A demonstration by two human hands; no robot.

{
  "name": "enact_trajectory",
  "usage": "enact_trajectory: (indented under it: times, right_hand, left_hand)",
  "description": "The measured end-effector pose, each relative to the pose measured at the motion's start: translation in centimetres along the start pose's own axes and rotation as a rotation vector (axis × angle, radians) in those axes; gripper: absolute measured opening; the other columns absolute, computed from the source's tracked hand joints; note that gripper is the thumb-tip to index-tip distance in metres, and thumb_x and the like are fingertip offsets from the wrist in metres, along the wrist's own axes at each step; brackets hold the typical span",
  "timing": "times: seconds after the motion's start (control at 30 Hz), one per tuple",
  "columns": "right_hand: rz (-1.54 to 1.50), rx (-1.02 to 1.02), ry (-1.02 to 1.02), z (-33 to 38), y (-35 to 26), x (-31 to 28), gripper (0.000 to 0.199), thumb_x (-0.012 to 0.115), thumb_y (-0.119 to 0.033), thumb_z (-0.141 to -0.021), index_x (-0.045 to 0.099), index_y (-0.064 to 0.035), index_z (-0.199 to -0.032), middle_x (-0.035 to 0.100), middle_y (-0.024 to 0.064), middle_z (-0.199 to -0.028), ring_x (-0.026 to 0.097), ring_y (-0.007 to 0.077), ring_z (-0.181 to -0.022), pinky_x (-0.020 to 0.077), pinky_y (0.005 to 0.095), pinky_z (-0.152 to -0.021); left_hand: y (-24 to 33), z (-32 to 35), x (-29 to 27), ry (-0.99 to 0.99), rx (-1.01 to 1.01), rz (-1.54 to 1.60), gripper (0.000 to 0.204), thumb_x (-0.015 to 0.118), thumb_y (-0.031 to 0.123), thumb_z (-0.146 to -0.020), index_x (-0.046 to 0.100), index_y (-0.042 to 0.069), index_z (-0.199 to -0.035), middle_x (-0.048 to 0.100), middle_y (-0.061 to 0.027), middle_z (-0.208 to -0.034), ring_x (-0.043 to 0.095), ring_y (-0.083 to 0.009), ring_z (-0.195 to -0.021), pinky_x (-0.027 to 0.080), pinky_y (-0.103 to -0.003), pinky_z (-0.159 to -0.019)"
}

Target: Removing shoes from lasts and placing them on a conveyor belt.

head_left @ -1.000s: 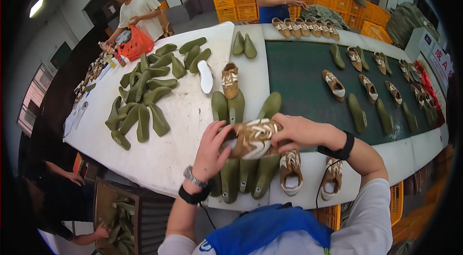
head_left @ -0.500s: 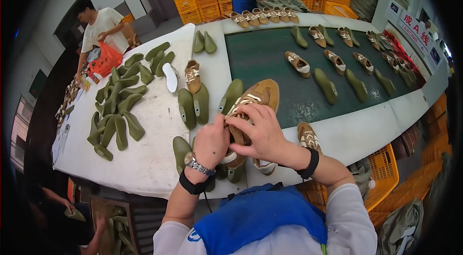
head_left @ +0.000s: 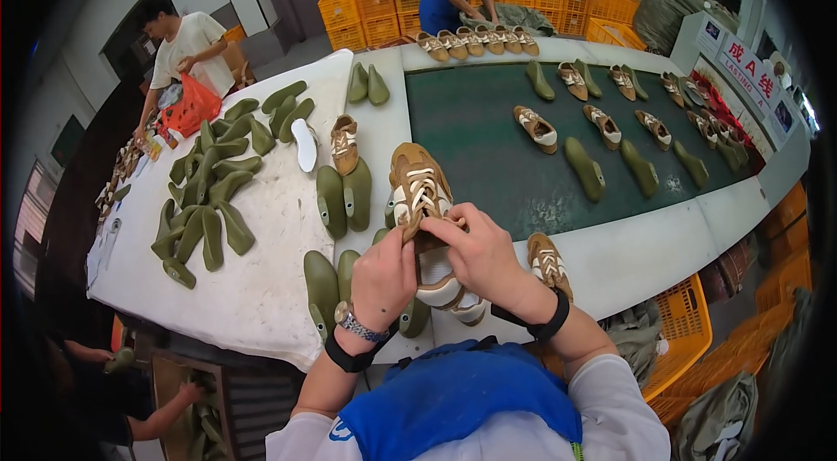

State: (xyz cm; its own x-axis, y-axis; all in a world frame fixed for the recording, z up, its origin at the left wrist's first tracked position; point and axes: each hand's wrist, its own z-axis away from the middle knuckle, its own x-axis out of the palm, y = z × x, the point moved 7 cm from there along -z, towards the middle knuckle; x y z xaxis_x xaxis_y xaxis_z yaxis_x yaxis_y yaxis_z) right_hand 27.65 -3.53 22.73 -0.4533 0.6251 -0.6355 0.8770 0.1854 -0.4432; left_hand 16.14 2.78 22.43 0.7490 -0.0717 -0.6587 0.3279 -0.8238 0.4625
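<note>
I hold the left hand (head_left: 384, 282) and right hand (head_left: 481, 256) angled inward, fingers pinching a tan-and-white laced sneaker (head_left: 421, 188) near its opening, above the white table (head_left: 283, 221), near middle; near left, a brown box (head_left: 171, 368) holds olive-green foot-shaped forms (head_left: 209, 428).

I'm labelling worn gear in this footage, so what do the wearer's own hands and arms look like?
Both the left hand and the right hand are bare, without gloves. The left wrist carries a silver metal-link watch and a black band; the right has a matching black wristband. White short sleeves leave the forearms bare.
</note>
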Motion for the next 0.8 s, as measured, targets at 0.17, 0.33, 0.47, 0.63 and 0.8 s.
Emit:
enact_trajectory:
  times: [0.17,0.33,0.47,0.63,0.8]
  right_hand:
    - [-0.073,-0.114,-0.065,1.0,-0.2,0.2,0.026,0.056,0.003,-0.066,0.061,-0.0125,-0.087,0.048,0.0095,-0.082,0.054,0.0283,-0.077,0.0468,0.0364,-0.063]
    - [-0.175,-0.062,0.050,1.0,1.4,-0.4,0.018,0.053,0.008,-0.065,0.055,-0.0051,-0.078,0.052,0.0116,-0.082,0.053,0.0280,-0.071,0.0454,0.0342,-0.063]
    - [-0.254,0.020,0.209,0.5,2.2,-1.0,0.024,0.053,0.008,-0.067,0.052,-0.0023,-0.089,0.054,0.0124,-0.078,0.055,0.0309,-0.072,0.0455,0.0379,-0.063]
    - [-0.332,0.116,0.173,0.4,3.1,-0.3,0.022,0.057,0.005,-0.069,0.052,-0.0025,-0.089,0.054,0.0114,-0.076,0.056,0.0272,-0.068,0.0463,0.0350,-0.060]
    - [-0.364,0.184,0.201,1.5,4.7,-0.6,0.024,0.059,0.003,-0.069,0.049,-0.0029,-0.090,0.053,0.0096,-0.076,0.055,0.0201,-0.064,0.0467,0.0296,-0.056]
  left_hand:
    - [-0.2,-0.5,-0.4,0.091,0.004,0.026,0.018,0.053,0.006,-0.083,0.055,0.001,-0.099,0.060,-0.0182,-0.075,0.059,-0.0354,-0.064,0.046,-0.041,-0.054]
    - [-1.1,-1.3,0.8,0.007,-0.101,0.130,0.022,0.051,0.005,-0.083,0.056,0.008,-0.105,0.060,-0.0169,-0.071,0.060,-0.0332,-0.062,0.045,-0.040,-0.051]
    - [0.4,-1.3,1.3,-0.057,0.148,-0.032,0.038,0.053,0.002,-0.076,0.056,0.015,-0.111,0.057,-0.0107,-0.067,0.058,-0.0298,-0.060,0.045,-0.039,-0.049]
    - [-0.2,-1.9,2.0,-0.170,0.193,-0.088,0.038,0.054,0.002,-0.073,0.057,0.018,-0.108,0.053,-0.0068,-0.062,0.055,-0.0279,-0.055,0.044,-0.037,-0.047]
    - [-0.2,-1.0,2.4,-0.238,0.404,-0.113,0.014,0.057,0.006,-0.070,0.057,0.014,-0.082,0.051,-0.0060,-0.063,0.054,-0.0255,-0.053,0.043,-0.036,-0.045]
